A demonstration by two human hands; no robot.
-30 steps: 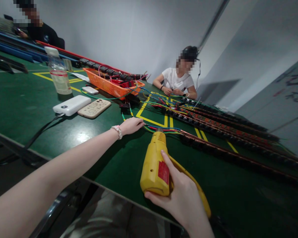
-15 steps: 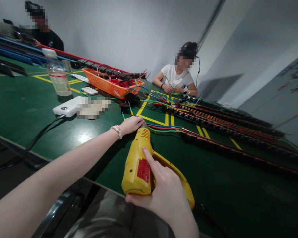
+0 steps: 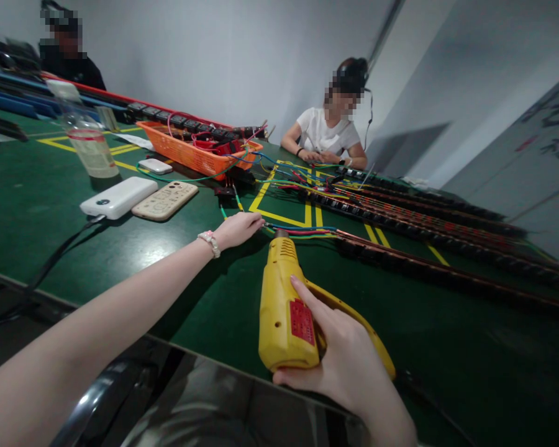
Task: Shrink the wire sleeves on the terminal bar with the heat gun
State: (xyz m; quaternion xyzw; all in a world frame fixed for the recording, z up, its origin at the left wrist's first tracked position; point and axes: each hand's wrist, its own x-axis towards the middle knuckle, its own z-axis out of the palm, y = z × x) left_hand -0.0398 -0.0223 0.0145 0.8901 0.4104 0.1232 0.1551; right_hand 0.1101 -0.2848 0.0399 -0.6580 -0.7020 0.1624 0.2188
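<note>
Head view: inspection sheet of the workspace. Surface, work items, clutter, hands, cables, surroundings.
Surface: green tabletop, marked with yellow lines.
Work items: yellow heat gun, nozzle beside coloured wires.
Clutter: plastic bottle, white power bank, beige phone case, filled orange basket.
Hands: left hand closed on the coloured wires; right hand grips the heat gun.
Cables: black cable plugged into the power bank; dark cord behind the heat gun.
Surroundings: person in white shirt, person in black top, both across the tabletop; grey wall.
</note>
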